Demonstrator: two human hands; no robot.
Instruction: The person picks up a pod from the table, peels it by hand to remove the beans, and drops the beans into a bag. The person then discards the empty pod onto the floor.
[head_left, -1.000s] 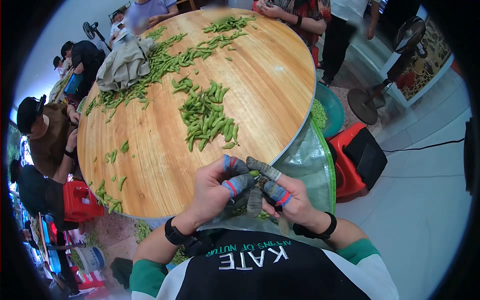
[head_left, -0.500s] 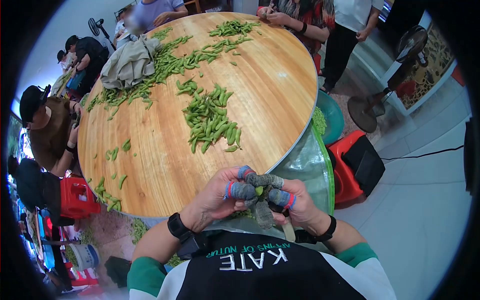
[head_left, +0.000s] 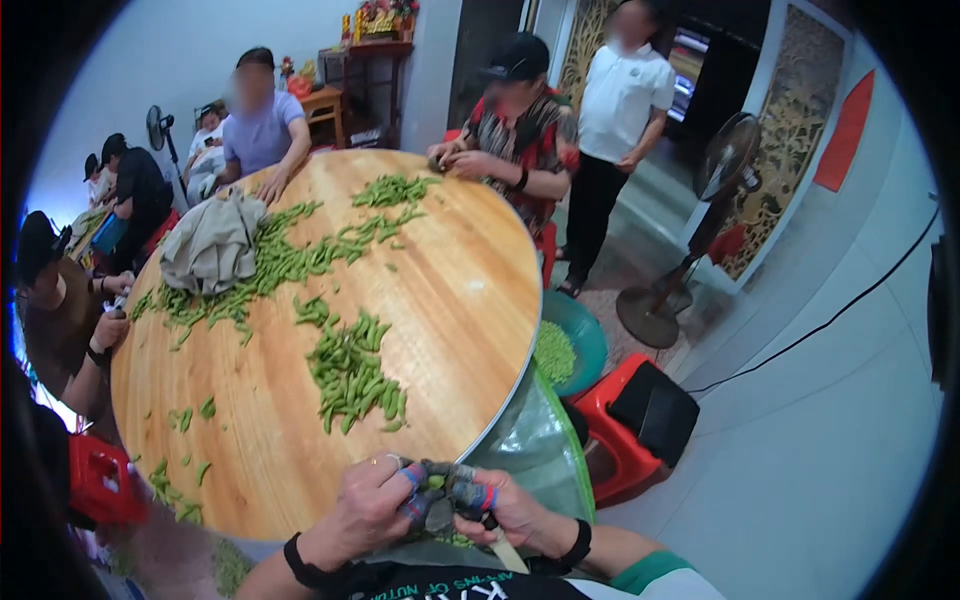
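At the near edge of the round table, my left hand (head_left: pixel 372 508) and my right hand (head_left: pixel 520 510) meet. Grey knitted finger covers with red and blue bands wrap the fingertips. Pinched between both hands is a small green edamame pod (head_left: pixel 436 482), mostly hidden by the covered fingers. From beneath my right hand a pale, handle-like strip (head_left: pixel 508 553) sticks out downward; its other end is hidden. A pile of edamame pods (head_left: pixel 355 370) lies on the wood beyond my hands. Loose green pieces (head_left: pixel 460 540) show below them.
The round wooden table (head_left: pixel 450 330) bears more pods (head_left: pixel 300 255) and a grey cloth (head_left: pixel 212 245). Right of it are a green plastic sheet (head_left: pixel 540 450), a teal basin (head_left: pixel 590 335) of beans, a red stool (head_left: pixel 615 440) and a fan (head_left: pixel 650 310). Several people surround the table.
The view has tilted up and turned right, so the table and my hands sit further left and lower-left in frame. My hands stay together around the pod.
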